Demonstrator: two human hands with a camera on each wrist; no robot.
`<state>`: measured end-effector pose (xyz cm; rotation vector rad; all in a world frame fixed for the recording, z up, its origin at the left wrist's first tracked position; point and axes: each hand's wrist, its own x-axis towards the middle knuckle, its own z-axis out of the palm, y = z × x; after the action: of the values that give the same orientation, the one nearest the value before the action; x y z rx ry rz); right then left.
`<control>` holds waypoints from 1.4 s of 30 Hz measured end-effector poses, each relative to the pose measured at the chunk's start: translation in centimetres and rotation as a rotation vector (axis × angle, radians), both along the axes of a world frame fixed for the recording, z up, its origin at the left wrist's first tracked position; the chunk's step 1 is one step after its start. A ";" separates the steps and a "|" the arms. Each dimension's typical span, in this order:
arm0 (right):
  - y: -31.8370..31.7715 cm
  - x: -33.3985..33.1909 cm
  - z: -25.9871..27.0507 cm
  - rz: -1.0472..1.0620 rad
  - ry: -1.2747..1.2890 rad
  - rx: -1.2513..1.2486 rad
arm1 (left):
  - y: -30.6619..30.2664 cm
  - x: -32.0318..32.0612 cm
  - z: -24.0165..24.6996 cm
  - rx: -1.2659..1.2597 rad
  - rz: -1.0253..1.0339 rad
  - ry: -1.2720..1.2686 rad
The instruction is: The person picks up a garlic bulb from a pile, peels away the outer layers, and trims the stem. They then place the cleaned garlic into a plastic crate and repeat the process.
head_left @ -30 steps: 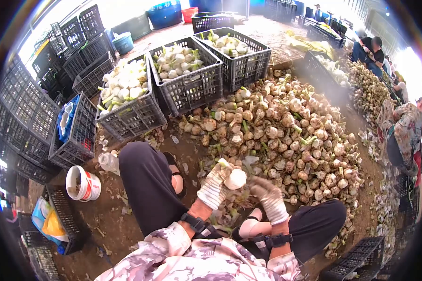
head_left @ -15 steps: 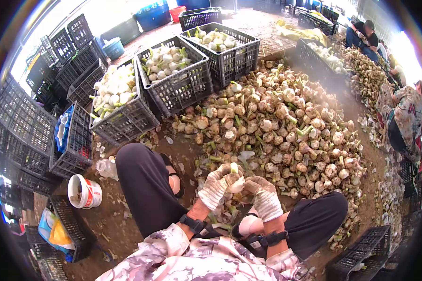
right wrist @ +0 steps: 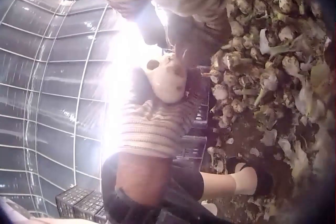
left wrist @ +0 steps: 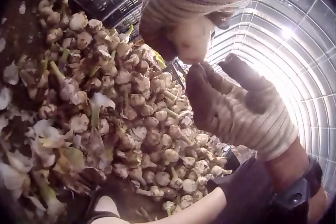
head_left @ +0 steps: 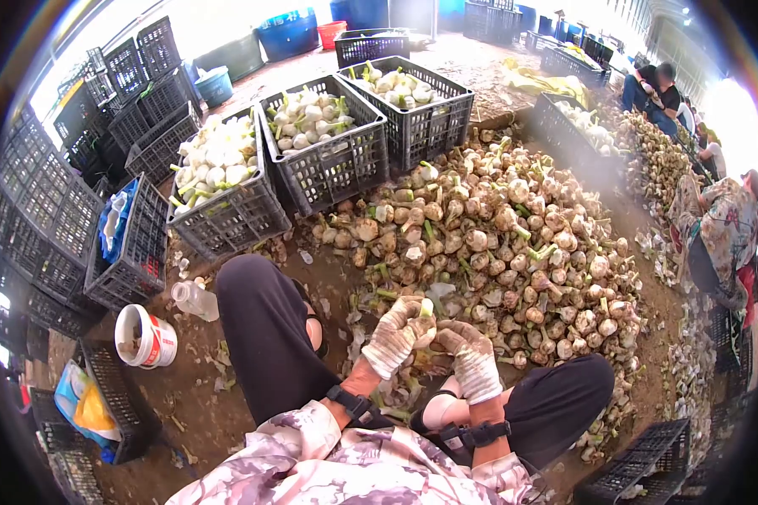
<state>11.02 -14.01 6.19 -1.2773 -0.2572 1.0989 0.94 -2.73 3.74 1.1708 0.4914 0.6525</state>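
In the head view my gloved left hand (head_left: pixel 393 338) grips a pale garlic bulb (head_left: pixel 424 335), its cut green-white stem pointing up between the fingers. The right wrist view shows the bulb (right wrist: pixel 169 83) smooth and white with a few dark spots. My gloved right hand (head_left: pixel 473 360) is close on its right side, with thumb and fingers bent in to pinch at the bulb's end. From the left wrist, the right hand's (left wrist: pixel 244 108) fingertips meet the bulb's (left wrist: pixel 191 43) lower end. Both striped gloves have dirt-darkened fingers.
A large heap of unpeeled garlic (head_left: pixel 514 244) lies in front. Behind it stand black crates (head_left: pixel 333 168) of cleaned bulbs. At left are a white bucket (head_left: pixel 149 337), a clear plastic jar (head_left: pixel 195 300) and stacked crates (head_left: pixel 46 189). Other people (head_left: pixel 720 223) sit at the far right.
A second ago the right hand was apart from the bulb, fingers spread. It has moved left onto the bulb, and the left hand has turned the bulb so its stem points up.
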 end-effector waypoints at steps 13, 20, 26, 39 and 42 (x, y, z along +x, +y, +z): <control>-0.2 0.6 -1.6 0.067 0.107 0.021 | 1.1 0.4 -3.7 -0.294 0.006 -0.196; -0.5 0.6 -0.7 0.026 0.113 0.033 | -1.0 0.9 2.4 -0.255 0.073 -0.003; -1.0 0.6 -1.0 0.125 -0.004 -0.027 | -0.4 0.7 2.1 0.392 -0.005 0.016; -0.1 0.3 -8.1 0.223 0.085 0.106 | 1.8 -0.8 1.6 -0.768 -0.234 -0.508; -1.2 0.3 0.5 0.179 -0.024 0.175 | 0.9 -0.6 3.5 -0.850 -0.215 -0.523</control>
<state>11.36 -15.22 6.67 -1.1274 -0.4833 1.1861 0.36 -1.82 7.28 0.2210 0.1496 0.4575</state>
